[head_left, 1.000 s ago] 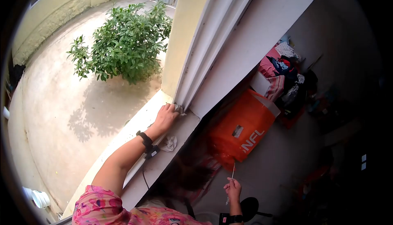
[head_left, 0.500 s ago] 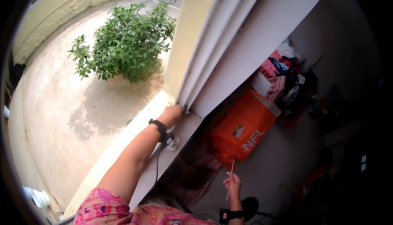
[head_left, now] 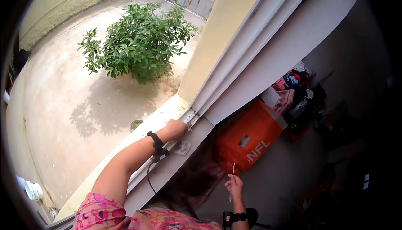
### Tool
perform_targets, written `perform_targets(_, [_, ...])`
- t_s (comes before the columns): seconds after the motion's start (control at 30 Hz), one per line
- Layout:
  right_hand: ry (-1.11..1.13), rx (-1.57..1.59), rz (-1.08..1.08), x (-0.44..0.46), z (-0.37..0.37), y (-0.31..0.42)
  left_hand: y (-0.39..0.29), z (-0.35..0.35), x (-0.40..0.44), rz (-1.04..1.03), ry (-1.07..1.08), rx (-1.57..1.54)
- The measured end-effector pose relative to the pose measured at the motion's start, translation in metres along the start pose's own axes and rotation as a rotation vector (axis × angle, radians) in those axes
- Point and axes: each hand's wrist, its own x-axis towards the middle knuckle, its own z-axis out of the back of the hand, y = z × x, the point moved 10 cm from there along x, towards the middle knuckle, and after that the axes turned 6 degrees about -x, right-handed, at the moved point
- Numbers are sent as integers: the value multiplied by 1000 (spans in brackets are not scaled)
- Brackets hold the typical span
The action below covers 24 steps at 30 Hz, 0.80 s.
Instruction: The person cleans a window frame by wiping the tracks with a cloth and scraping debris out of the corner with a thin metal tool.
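Observation:
My left hand [head_left: 176,129] is closed and pressed down on the white window track [head_left: 193,113] at the foot of the frame. A crumpled whitish scrap [head_left: 189,126] shows at its fingertips, mostly hidden by the hand. Just below, a second crumpled, whitish wad [head_left: 183,147] lies on the sill [head_left: 167,167]. Lower right, inside the room, my right hand [head_left: 234,185] grips a thin metal rod [head_left: 233,169], held nearly upright with its ends showing above and below the fingers. Whether the rod is a screwdriver or another tool is too small to tell.
Outside on the left are a leafy bush [head_left: 140,41], a small pot [head_left: 135,125] and white buckets [head_left: 33,190]. An orange bag [head_left: 249,135] stands inside beyond the sill, with piled clothes [head_left: 295,85] behind it. The window frame [head_left: 255,41] slants up to the right.
My left hand has moved back a little along the track, away from the corner, baring the track's end. The view has shifted slightly; my right hand still holds the rod.

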Motion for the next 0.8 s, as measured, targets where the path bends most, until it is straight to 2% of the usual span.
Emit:
perform_targets(0.1, [28, -142, -3, -1, -8, 10, -9, 9, -10, -74, -101, 63])
perform_targets(0.23, [20, -135, -4, -1, -5, 16, -13, 17, -2, -103, -225, -9])
perform_targets(0.4, [-5, -234, -9, -2, 4, 22, -21, 33, 22, -210, -537, 0])
perform_targets(0.53, [-16, -215, -12, -3, 9, 19, -16, 6, 56, -136, -578, 136])
perform_targets(0.6, [-28, -182, -35, -2, 12, 19, -17, 5, 65, -39, -601, 373])
perform_targets(0.63, [-28, -186, -29, -1, 15, 17, -20, 7, 65, -37, -607, 371])
perform_targets(0.7, [-19, -169, -24, 1, 17, 13, -23, -1, 68, 25, -482, 626])
perform_targets(0.8, [-28, -155, -25, 1, 20, 10, -18, -8, 77, 35, -383, 557])
